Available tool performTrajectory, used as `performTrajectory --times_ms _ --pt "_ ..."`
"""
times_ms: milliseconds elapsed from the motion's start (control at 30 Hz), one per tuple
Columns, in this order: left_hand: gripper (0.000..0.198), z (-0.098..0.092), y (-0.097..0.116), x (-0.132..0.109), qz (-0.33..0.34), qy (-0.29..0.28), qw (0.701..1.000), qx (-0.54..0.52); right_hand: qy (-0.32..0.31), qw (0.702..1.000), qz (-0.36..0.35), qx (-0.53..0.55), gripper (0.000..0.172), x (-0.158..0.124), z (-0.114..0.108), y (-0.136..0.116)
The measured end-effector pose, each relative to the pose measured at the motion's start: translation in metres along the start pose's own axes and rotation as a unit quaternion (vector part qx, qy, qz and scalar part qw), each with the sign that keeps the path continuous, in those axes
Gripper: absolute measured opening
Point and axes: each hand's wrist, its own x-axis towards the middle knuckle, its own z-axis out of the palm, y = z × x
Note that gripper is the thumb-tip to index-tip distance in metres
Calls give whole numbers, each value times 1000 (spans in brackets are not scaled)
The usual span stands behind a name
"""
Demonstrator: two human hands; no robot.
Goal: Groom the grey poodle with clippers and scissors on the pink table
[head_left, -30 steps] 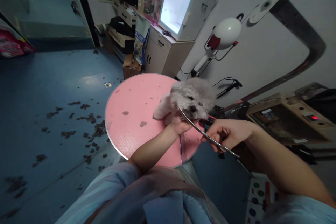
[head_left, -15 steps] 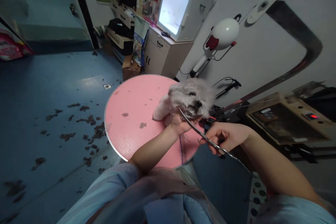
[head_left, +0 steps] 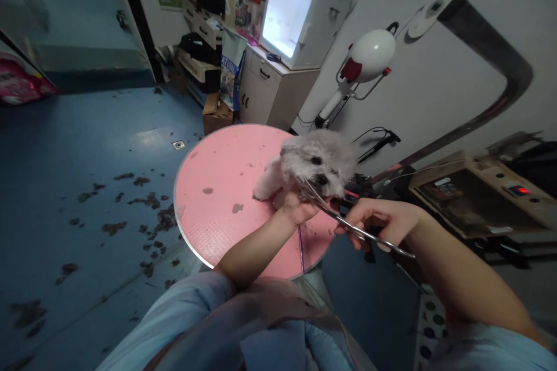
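A small fluffy light-grey dog [head_left: 319, 153] is at the right side of the round pink grooming table [head_left: 213, 214], its head tipped toward me. My left hand [head_left: 298, 207] is under the dog's chin and holds it; part of the fingers is hidden by fur. In my right hand [head_left: 369, 223] is a pair of long curved scissors [head_left: 348, 225], with fingers in the handle. Their blades lie against the fur beside the muzzle, slightly parted. A purple-edged comb [head_left: 300, 246] lies on the table below my left wrist.
Clumps of dark cut hair [head_left: 163, 217] are scattered on the blue floor. A metal grooming arm [head_left: 491, 58] rises at the right, near a white dryer [head_left: 373, 55]. Behind the table stand a cabinet [head_left: 265, 93] with a lit white box [head_left: 289, 14] and a cardboard box [head_left: 217, 116].
The dog's head has turned slightly downward, its eyes and nose shifting. The scissors have swung flatter, their tips moving right and their blades parting; my left hand still supports the chin.
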Motion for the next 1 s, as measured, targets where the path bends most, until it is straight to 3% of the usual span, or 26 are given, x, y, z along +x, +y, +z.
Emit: performTrajectory --times_ms 200,400,533,767,1000 --pt "41 3 -1 1 -23 7 999 -28 23 998 50 -12 63 6 5 3" --pt "51 10 0 -5 -22 7 999 -42 17 1000 16 -2 69 2 5 1" --pt "56 7 -1 -3 -22 -14 999 -39 34 999 36 9 61 4 8 2" --pt "23 -2 -1 6 -8 -36 999 -12 20 1000 1 7 71 4 7 8" --pt "24 4 -5 7 -7 -20 999 -47 30 999 -15 6 71 8 11 21"
